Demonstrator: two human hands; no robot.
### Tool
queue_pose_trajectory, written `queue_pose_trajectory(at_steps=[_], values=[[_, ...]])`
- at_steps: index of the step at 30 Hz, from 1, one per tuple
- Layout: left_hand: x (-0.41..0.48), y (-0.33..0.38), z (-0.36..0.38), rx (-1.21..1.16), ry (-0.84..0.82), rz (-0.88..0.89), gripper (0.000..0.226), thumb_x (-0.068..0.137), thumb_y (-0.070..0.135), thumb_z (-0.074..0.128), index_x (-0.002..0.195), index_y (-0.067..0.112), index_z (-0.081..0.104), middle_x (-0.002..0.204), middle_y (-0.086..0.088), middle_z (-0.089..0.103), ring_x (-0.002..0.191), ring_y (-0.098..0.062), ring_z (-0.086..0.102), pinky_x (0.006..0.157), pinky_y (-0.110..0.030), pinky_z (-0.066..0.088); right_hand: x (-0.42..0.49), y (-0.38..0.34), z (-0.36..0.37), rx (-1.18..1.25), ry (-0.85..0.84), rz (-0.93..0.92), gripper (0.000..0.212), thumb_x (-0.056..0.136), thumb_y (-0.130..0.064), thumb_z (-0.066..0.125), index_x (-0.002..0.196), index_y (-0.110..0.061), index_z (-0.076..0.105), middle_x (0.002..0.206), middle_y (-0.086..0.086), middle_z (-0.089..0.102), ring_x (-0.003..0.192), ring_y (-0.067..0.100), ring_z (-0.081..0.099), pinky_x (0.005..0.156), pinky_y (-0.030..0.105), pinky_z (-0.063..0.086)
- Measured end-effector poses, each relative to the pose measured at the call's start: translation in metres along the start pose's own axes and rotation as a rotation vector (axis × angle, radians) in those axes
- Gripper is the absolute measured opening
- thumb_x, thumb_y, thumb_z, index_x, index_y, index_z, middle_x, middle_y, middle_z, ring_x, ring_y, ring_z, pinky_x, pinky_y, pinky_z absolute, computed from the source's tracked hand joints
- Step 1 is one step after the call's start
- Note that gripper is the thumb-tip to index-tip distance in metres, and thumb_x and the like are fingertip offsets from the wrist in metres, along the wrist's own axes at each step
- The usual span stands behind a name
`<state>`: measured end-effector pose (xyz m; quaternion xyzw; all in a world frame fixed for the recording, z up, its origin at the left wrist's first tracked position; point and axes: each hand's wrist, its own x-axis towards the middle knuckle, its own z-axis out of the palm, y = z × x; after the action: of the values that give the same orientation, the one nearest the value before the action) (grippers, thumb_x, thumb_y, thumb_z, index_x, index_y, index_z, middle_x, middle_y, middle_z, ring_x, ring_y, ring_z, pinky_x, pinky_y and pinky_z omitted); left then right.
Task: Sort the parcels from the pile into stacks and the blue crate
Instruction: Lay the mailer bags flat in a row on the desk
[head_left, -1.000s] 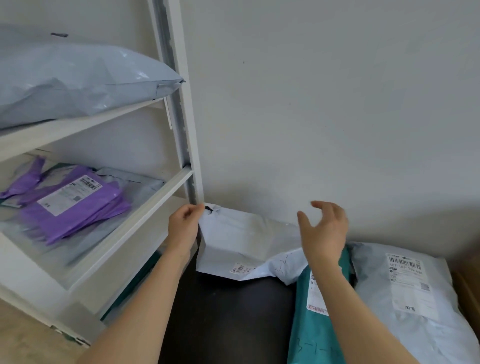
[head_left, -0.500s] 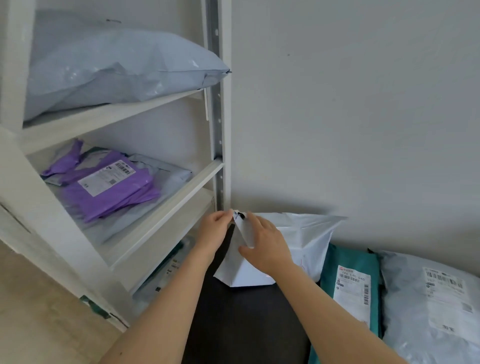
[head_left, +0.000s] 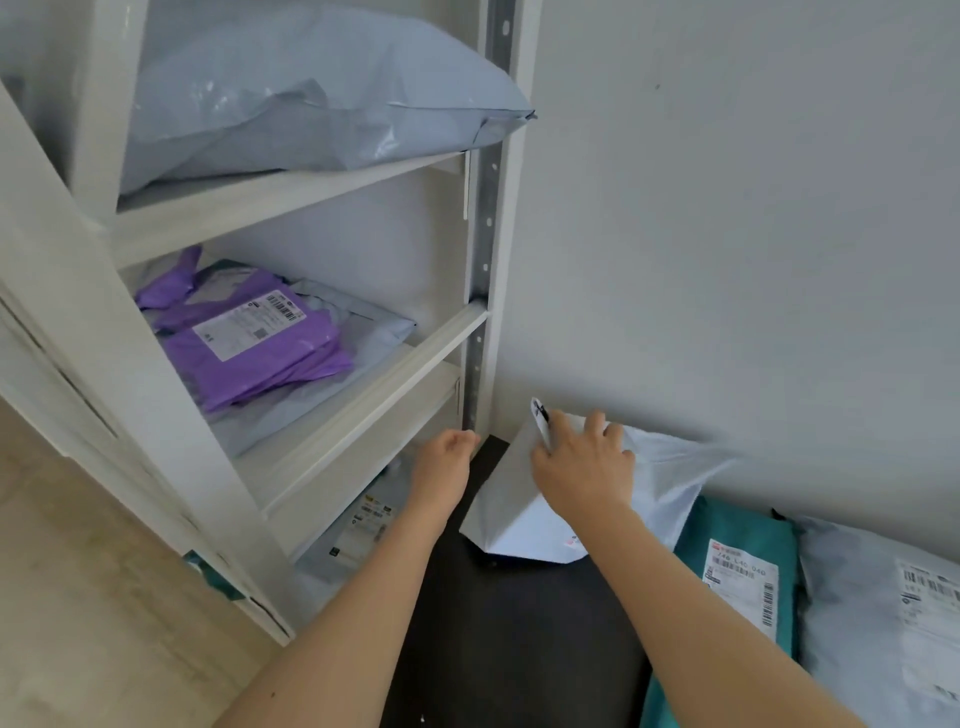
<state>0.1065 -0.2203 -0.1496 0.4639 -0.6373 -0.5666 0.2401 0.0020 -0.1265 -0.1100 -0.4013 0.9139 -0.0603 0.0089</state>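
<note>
- Head view: the corner of the white mailer (head_left: 519, 519) has been released by the left grip (head_left: 447, 457), now loosely curled and empty.
- Corner is now pinched by the right grip (head_left: 582, 457); one-handed lift judged imminent.
- Mailer is lying on the dark counter (head_left: 519, 649) against the wall, beside the teal mailer (head_left: 737, 535). Long axis runs along the wall; pinched corner is raised, pointing up-left.

The shelf unit (head_left: 488, 260) fills the left of the frame. Its upper shelf (head_left: 291, 192) carries one bulging parcel (head_left: 311, 88), and its middle shelf (head_left: 395, 364) a stack of flat parcels (head_left: 249, 343). Right of the unit, the tabletop (head_left: 509, 623) meets the wall (head_left: 727, 208). At centre a leaning parcel (head_left: 665, 478) rests against the wall, with the right hand (head_left: 582, 462) gripping its upper corner. A slim parcel (head_left: 737, 561) and a bulky parcel (head_left: 883, 597) lie to its right. The left hand (head_left: 447, 462) sits between unit and leaning parcel.
</note>
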Motion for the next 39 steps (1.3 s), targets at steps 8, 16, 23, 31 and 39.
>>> queue_pose_trajectory(at_steps=[8, 16, 23, 31, 39], values=[[0.003, -0.002, 0.007, -0.005, 0.102, -0.06, 0.019, 0.098, 0.028, 0.049, 0.109, 0.015, 0.058, 0.106, 0.001, 0.056, 0.106, -0.02, 0.052, 0.093, -0.035, 0.042, 0.012, 0.038, -0.011, 0.323, 0.127, 0.142, 0.045, 0.105, -0.028, 0.021, 0.108, -0.006, 0.06, 0.107, 0.012, 0.054, 0.101, 0.032, 0.05, 0.073, 0.034, 0.035], [-0.009, 0.011, 0.014, -0.728, 0.066, -0.304, 0.032, 0.089, 0.045, 0.06, 0.104, 0.017, 0.06, 0.114, -0.009, 0.063, 0.109, -0.025, 0.059, 0.1, -0.038, 0.046, 0.006, 0.068, -0.022, 0.867, 0.229, 0.461, 0.049, 0.103, -0.027, 0.023, 0.059, -0.01, 0.036, 0.061, 0.003, 0.038, 0.058, 0.02, 0.035, 0.055, 0.033, 0.027], [-0.011, 0.034, 0.032, -0.582, 0.119, -0.146, 0.02, 0.095, 0.039, 0.055, 0.088, 0.02, 0.06, 0.091, -0.001, 0.064, 0.09, -0.02, 0.061, 0.09, -0.037, 0.05, -0.002, 0.082, -0.03, 1.07, 0.274, 0.544, 0.046, 0.101, -0.026, 0.028, 0.056, -0.015, 0.031, 0.058, 0.0, 0.033, 0.054, 0.016, 0.029, 0.054, 0.031, 0.024], [-0.013, 0.06, 0.036, -0.435, 0.222, 0.011, 0.034, 0.101, 0.035, 0.044, 0.073, 0.018, 0.053, 0.077, -0.002, 0.055, 0.074, -0.016, 0.054, 0.064, -0.024, 0.043, -0.005, 0.098, -0.037, 0.974, 0.296, 0.611, 0.048, 0.1, -0.025, 0.026, 0.055, -0.011, 0.032, 0.056, 0.003, 0.034, 0.054, 0.02, 0.03, 0.055, 0.03, 0.025], [-0.025, 0.079, 0.036, -0.522, 0.189, 0.027, 0.029, 0.1, 0.032, 0.048, 0.075, 0.017, 0.052, 0.077, 0.0, 0.058, 0.069, -0.01, 0.056, 0.063, -0.023, 0.047, -0.009, 0.095, -0.048, 1.09, 0.36, 0.524, 0.049, 0.101, -0.032, 0.034, 0.057, -0.011, 0.034, 0.057, 0.003, 0.037, 0.055, 0.019, 0.033, 0.06, 0.033, 0.03]])
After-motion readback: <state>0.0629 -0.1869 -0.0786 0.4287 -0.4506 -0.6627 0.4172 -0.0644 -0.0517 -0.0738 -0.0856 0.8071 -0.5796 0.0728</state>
